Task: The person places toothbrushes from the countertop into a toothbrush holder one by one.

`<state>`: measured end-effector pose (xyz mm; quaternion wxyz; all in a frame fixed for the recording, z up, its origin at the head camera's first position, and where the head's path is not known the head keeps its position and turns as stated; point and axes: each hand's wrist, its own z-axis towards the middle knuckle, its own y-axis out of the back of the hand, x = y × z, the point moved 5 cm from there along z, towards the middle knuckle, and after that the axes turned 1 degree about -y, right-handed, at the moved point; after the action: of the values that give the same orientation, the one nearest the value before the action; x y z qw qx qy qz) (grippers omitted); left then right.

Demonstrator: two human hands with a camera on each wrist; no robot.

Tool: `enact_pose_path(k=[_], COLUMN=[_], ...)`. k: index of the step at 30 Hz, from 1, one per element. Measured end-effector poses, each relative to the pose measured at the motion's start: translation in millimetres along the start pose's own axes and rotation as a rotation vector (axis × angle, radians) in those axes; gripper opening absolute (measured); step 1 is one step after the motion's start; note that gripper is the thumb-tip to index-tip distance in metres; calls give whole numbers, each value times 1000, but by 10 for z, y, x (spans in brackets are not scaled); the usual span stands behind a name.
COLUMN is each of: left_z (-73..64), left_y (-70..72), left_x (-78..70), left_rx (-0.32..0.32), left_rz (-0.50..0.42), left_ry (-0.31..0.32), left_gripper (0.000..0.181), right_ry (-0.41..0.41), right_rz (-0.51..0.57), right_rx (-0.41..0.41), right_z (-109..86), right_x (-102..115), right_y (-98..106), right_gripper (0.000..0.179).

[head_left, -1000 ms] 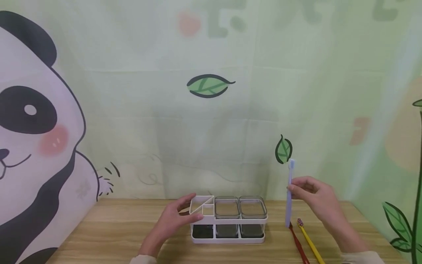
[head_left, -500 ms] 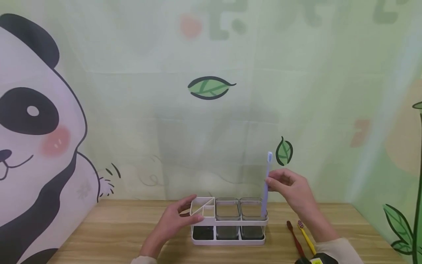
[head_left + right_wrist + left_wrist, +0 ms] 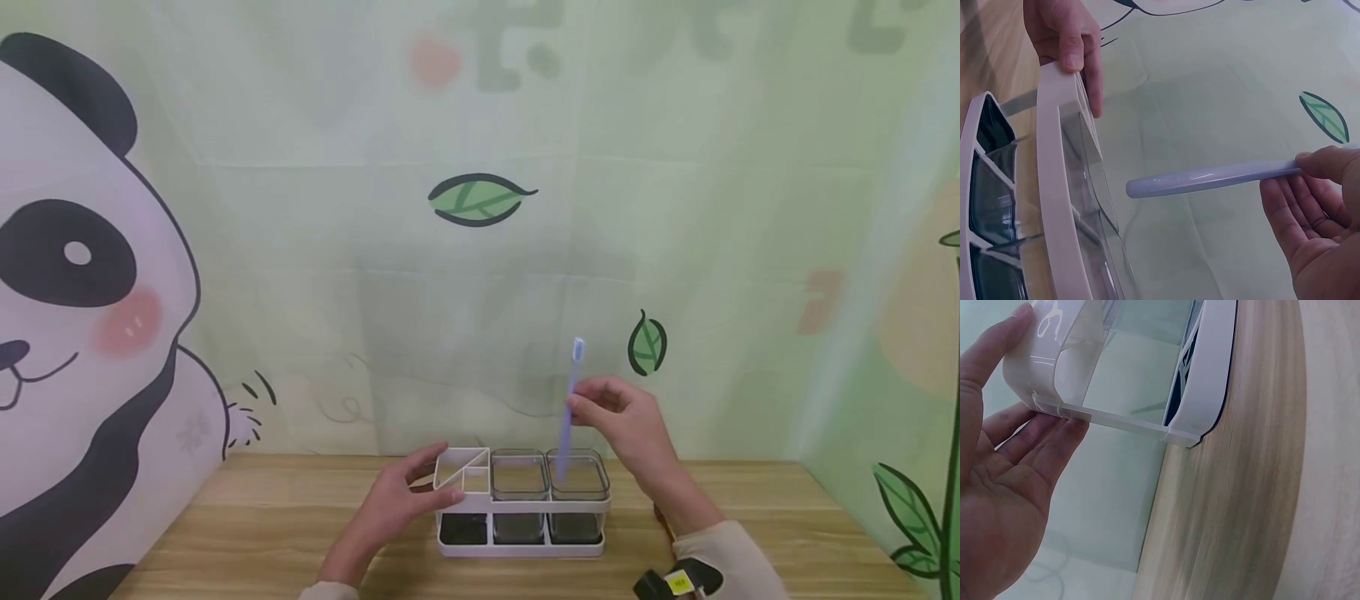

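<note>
Toothbrush (image 3: 566, 429) moved left, above rightmost cup (image 3: 583, 493), hands (image 3: 630, 425) holding it and rack (image 3: 525, 506)

In the head view, the right forearm (image 3: 684, 500) hides most of a slim dark-red object (image 3: 663, 525). The right wrist view cuts off the pale-purple plastic toothbrush (image 3: 1210, 179) at its right edge and the white plastic rack (image 3: 1052, 187) at its bottom.

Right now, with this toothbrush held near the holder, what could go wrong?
The toothbrush, its lower end near a clear cup, might snag there. It could twist or slip, since only the right hand pinches it. A knock might shift the holder, though the left hand grips one end.
</note>
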<state>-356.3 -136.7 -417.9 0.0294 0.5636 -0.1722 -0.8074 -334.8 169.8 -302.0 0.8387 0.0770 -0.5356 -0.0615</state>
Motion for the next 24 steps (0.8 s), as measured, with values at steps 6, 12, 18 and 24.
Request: enact_pose_path(k=[6,12,18,24], left_z=[4,-2,-4,-11], left_y=[5,7,7,7], left_x=[4,-5,-6,2], left_rx=[0,4,3,-1], left_rz=[0,9,4,-6], left_ry=[12,13,3,-4], left_gripper=[77,77,78,76], right_ry=[-20,-15,4,7], right_rz=[24,61,83,118], right_rx=[5,11,21,39], right_z=[71,131,190,240], right_x=[-9,4,9,3], right_y=[-152,-303,-445,-615], right_gripper=[27,26,24,19])
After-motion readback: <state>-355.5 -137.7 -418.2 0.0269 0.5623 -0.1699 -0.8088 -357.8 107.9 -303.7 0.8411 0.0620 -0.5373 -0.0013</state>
